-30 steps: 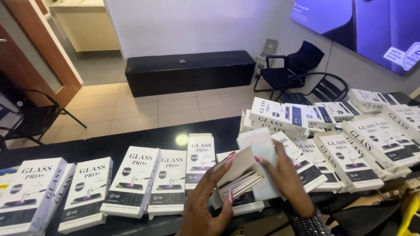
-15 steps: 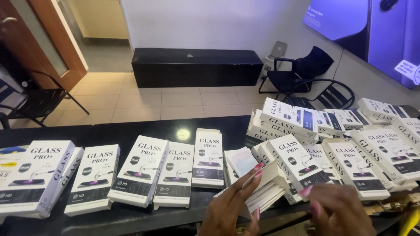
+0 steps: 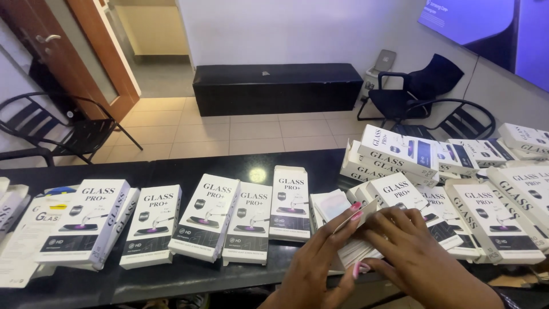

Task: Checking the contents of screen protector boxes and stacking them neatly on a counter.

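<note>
The head view shows the left hand (image 3: 320,263) and the right hand (image 3: 414,252) both closed around 1 small stack of thin white packs (image 3: 354,249), held low at the near edge of the black table (image 3: 189,166). Just past the fingers lies a flat white box (image 3: 330,204), and to the left of the grip white boxes (image 3: 207,216) lie in a row, while more white boxes (image 3: 400,150) are piled up to the right. Far behind the hands stand a black bench (image 3: 277,86) and a black chair (image 3: 423,91).

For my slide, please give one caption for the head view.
Two hands sort a stack of thin white packs above a black counter lined with white boxes.
</note>
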